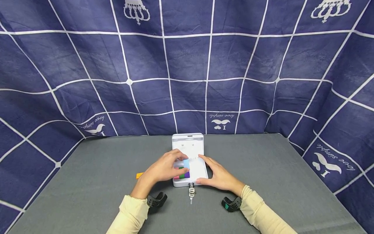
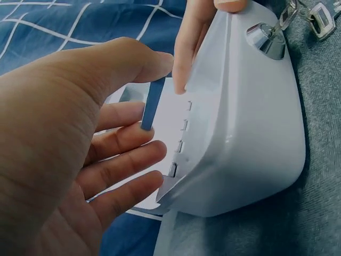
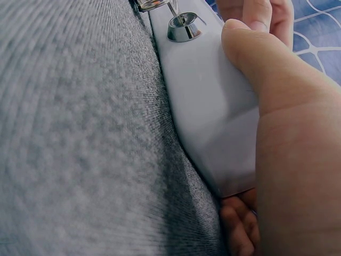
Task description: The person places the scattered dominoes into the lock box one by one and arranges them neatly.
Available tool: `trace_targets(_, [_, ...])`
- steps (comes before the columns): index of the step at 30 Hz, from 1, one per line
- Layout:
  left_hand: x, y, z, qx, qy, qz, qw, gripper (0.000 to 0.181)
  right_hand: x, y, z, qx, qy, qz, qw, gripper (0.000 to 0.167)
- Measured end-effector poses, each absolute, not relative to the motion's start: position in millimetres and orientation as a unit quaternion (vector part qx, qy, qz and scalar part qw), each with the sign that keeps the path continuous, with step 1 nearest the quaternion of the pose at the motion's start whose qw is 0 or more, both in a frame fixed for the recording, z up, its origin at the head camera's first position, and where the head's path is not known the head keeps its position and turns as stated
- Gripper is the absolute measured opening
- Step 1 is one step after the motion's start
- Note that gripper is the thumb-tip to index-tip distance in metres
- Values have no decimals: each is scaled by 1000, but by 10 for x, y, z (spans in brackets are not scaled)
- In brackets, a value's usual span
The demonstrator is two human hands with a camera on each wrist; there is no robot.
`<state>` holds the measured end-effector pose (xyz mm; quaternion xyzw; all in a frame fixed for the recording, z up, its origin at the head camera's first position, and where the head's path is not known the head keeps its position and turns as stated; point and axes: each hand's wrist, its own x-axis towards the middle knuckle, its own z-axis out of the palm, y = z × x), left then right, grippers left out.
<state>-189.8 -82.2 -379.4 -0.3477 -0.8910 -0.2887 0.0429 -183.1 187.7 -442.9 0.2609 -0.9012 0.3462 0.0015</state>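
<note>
A white cash box (image 1: 199, 170) stands with its lid (image 1: 191, 147) raised at the back. My left hand (image 1: 168, 166) is over its left half, pinching a flat light-blue block (image 1: 186, 163) between thumb and fingers. In the left wrist view this block (image 2: 153, 104) appears edge-on as a dark blue strip. Beneath that hand, inside the box, are pink (image 1: 176, 177), green (image 1: 181, 176) and purple (image 1: 187, 175) pieces, partly hidden. My right hand (image 1: 220, 176) grips the box's right side, its thumb (image 3: 245, 45) on the front rim and its index finger near the hinge.
Keys (image 1: 191, 191) hang from the lock (image 3: 184, 26) on the box's front. An orange piece (image 1: 139, 175) lies on the grey cloth-covered table (image 1: 102, 182) to the left, partly behind my left wrist. A blue checked curtain (image 1: 187, 65) rises behind the table's far edge.
</note>
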Motion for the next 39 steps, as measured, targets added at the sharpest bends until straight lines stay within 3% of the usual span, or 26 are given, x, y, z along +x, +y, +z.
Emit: trace_targets(39, [-1968,-482,-3976,-393,-881,-265,11,35,-1835,1877,-4424,260,-902,344,4,96])
